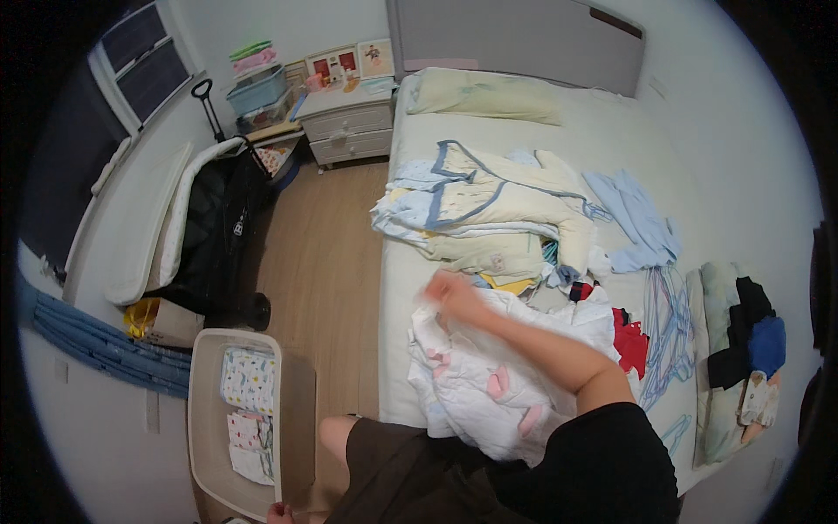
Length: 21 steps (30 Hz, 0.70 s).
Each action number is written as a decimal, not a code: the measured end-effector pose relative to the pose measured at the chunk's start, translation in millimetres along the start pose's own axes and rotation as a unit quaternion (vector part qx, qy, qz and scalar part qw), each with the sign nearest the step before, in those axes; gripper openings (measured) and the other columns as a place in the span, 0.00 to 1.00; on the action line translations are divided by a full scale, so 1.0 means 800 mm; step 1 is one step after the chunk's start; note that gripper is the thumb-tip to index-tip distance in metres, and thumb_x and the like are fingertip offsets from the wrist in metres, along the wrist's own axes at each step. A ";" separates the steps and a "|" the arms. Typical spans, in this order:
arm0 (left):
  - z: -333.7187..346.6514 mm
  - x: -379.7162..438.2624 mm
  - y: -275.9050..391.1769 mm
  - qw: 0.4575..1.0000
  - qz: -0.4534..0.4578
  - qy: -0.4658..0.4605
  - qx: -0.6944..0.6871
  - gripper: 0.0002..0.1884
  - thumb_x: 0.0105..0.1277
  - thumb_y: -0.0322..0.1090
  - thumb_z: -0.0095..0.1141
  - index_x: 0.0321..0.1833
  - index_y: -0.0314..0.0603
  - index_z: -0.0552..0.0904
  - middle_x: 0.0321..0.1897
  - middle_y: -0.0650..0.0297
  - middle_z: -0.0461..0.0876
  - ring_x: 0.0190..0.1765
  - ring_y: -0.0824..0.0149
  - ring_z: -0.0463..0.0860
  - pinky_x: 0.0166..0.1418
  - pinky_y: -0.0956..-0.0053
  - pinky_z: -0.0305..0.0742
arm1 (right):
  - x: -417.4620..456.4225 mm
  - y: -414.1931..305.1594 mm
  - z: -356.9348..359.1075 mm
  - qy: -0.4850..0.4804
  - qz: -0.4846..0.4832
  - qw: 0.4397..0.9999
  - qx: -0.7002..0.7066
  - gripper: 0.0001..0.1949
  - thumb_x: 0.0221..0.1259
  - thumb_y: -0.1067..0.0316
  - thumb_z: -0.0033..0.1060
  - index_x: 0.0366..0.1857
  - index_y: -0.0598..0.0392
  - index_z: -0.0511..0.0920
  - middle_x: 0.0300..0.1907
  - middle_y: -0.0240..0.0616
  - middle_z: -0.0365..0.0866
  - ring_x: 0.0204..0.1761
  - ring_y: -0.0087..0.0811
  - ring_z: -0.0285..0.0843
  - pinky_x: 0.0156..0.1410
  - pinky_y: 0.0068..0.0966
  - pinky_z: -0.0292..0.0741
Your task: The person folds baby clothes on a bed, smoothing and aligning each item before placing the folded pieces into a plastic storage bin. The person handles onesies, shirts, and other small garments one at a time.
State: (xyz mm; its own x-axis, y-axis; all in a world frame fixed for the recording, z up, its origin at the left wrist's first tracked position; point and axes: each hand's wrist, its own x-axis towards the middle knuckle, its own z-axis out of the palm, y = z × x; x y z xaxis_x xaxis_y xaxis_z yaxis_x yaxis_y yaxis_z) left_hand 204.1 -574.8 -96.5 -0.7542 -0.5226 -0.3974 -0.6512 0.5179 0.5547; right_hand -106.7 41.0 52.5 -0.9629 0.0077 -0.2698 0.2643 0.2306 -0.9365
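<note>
My right hand [448, 295], blurred, is over the top edge of a white quilted garment [478, 386] with pink tabs, spread on the bed; whether it grips the cloth cannot be told. At the bottom edge of the view, my left hand [279, 513] touches the rim of a beige plastic bin [277, 419], its fingers partly cut off. Inside the bin lie a folded patterned cloth [249, 380] and smaller folded clothes [245, 430]. Beyond my right hand are a pale green garment [488, 252] and a cream padded jacket with blue trim [524, 196].
Blue clothes hangers [668, 327] lie in a tangle beside red clothing [632, 344] and a light blue garment [635, 223]. A pillow [717, 314] at the right bears dark clothes. A black wheeled bag [222, 229] stands left of the bed, near a white nightstand [347, 124].
</note>
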 end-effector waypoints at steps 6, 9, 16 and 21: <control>-0.029 -0.027 0.120 0.988 0.135 0.010 0.074 0.10 0.57 0.25 0.54 0.42 0.32 0.75 0.35 0.58 0.79 0.36 0.68 0.78 0.42 0.74 0.74 | 0.077 0.151 -0.281 0.530 0.203 0.776 -0.276 0.38 0.48 0.46 0.60 0.60 0.60 0.62 0.62 0.60 0.59 0.66 0.52 0.55 0.66 0.43 0.59; -0.017 -0.020 0.179 0.987 0.073 -0.073 -0.124 0.14 0.62 0.33 0.55 0.48 0.35 0.74 0.36 0.59 0.79 0.37 0.69 0.79 0.42 0.73 0.75 | 0.074 0.245 -0.389 0.563 0.236 0.791 -0.033 0.35 0.42 0.48 0.66 0.52 0.67 0.70 0.50 0.57 0.73 0.53 0.46 0.73 0.57 0.37 0.69; -0.074 -0.233 0.550 0.779 0.300 -0.333 -0.438 0.30 0.63 0.52 0.47 0.61 0.39 0.63 0.56 0.47 0.70 0.63 0.49 0.65 0.68 0.54 0.53 | 0.109 0.174 -0.410 0.289 0.007 0.871 0.398 0.17 0.47 0.64 0.51 0.42 0.59 0.73 0.36 0.46 0.79 0.37 0.44 0.79 0.45 0.40 0.77; -0.081 -0.317 0.635 0.550 0.402 -0.528 -0.507 0.28 0.65 0.50 0.46 0.61 0.39 0.63 0.55 0.49 0.71 0.62 0.51 0.66 0.68 0.57 0.54 | 0.100 0.045 -0.468 0.182 -0.089 0.910 0.362 0.19 0.42 0.70 0.48 0.43 0.63 0.71 0.38 0.44 0.77 0.39 0.42 0.78 0.49 0.37 0.77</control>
State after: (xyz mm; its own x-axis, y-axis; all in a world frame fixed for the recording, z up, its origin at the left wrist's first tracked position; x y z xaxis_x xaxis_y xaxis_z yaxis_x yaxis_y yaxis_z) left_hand 70.1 -223.1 333.7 -0.7414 0.5617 0.3671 -0.0945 -0.6291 0.7716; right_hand -195.1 414.5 81.2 -0.9135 0.3854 -0.1307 -0.0577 -0.4405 -0.8959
